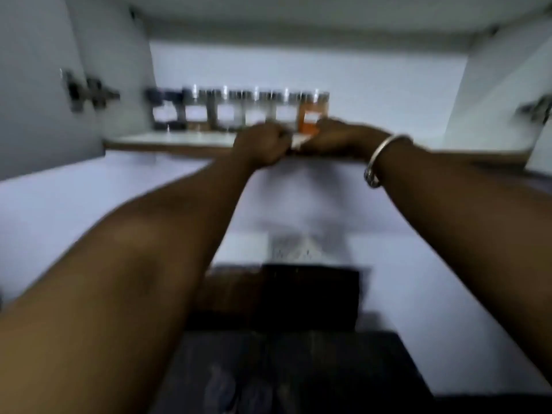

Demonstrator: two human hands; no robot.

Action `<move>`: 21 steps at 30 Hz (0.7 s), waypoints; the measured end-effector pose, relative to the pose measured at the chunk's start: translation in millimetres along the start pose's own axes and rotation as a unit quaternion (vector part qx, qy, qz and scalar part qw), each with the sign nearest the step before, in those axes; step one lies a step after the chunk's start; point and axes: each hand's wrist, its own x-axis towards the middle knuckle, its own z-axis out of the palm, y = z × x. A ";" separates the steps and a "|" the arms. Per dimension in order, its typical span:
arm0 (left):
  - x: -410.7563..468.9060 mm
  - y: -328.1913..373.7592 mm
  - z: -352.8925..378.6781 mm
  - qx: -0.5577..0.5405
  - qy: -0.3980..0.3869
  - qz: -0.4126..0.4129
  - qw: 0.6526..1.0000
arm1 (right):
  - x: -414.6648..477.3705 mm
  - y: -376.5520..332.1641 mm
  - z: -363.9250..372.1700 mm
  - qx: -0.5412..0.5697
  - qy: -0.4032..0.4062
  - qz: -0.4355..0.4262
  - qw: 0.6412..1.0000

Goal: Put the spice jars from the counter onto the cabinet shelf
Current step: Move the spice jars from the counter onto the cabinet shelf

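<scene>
The frame is blurred by motion. A row of several spice jars with dark lids and pale labels stands on the cabinet shelf. At the row's right end is an orange spice jar. My right hand, with a metal bangle on the wrist, is wrapped around the lower part of that orange jar. My left hand is curled into a fist at the shelf's front edge, almost touching the right hand. A small pale patch shows between the two hands; what it is cannot be made out.
The cabinet's doors stand open to either side, with hinges at the left and right. The shelf's right half holds nothing I can see. Below are a pale wall and a dark counter area.
</scene>
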 end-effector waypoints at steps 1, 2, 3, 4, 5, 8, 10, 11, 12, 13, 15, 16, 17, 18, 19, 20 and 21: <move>-41.2 -1.7 13.5 -0.052 -0.006 0.002 0.999 | -33.0 -6.6 35.7 -0.017 -0.001 0.001 1.000; -43.3 3.9 4.8 -0.082 0.028 0.045 0.995 | -39.9 -15.0 32.2 -0.052 0.063 0.002 0.997; -53.7 7.7 5.5 -0.103 0.062 0.073 0.990 | -45.1 -14.6 36.9 -0.078 0.129 0.003 0.989; -70.8 12.1 6.5 -0.127 0.084 0.089 0.984 | -60.7 -18.2 49.7 -0.045 0.190 -0.009 0.981; -93.0 11.6 14.0 -0.148 0.100 0.112 0.978 | -76.7 -18.7 73.6 -0.003 0.236 -0.047 0.971; -184.6 -1.5 48.4 -0.196 0.106 0.087 0.971 | -133.9 -19.4 171.0 0.124 0.260 -0.097 0.952; -250.6 -18.9 87.8 -0.189 0.051 0.028 0.980 | -166.0 -11.7 245.6 0.169 0.212 -0.063 0.960; -280.8 -26.2 105.2 -0.184 0.017 0.001 0.983 | -179.7 -6.2 277.6 0.169 0.177 -0.040 0.969; -307.0 -34.9 122.1 -0.186 -0.030 -0.038 0.981 | -190.0 -0.1 308.1 0.174 0.122 -0.017 0.977; -331.3 -41.8 139.3 -0.191 -0.081 -0.078 0.975 | -199.6 6.5 335.9 0.175 0.057 -0.005 0.983; -377.7 -54.0 167.8 -0.199 -0.169 -0.142 0.955 | -214.1 15.5 384.8 0.155 -0.061 0.013 0.986; -398.6 -57.8 179.2 -0.204 -0.197 -0.166 0.944 | -218.3 21.4 405.7 0.137 -0.103 0.031 0.985; -413.9 -64.0 189.2 -0.206 -0.219 -0.189 0.935 | -217.7 26.9 426.2 0.109 -0.142 0.055 0.982; -426.7 -67.3 197.4 -0.214 -0.234 -0.209 0.925 | -218.5 31.3 442.8 0.070 -0.198 0.088 0.974; -436.2 -71.8 203.5 -0.221 -0.250 -0.224 0.916 | -218.6 34.4 459.8 0.032 -0.257 0.123 0.958; -443.5 -74.1 208.3 -0.231 -0.260 -0.233 0.908 | -220.4 38.0 473.7 0.007 -0.306 0.150 0.940; -449.1 -76.6 211.7 -0.236 -0.267 -0.234 0.905 | -223.4 41.4 485.8 -0.008 -0.340 0.165 0.926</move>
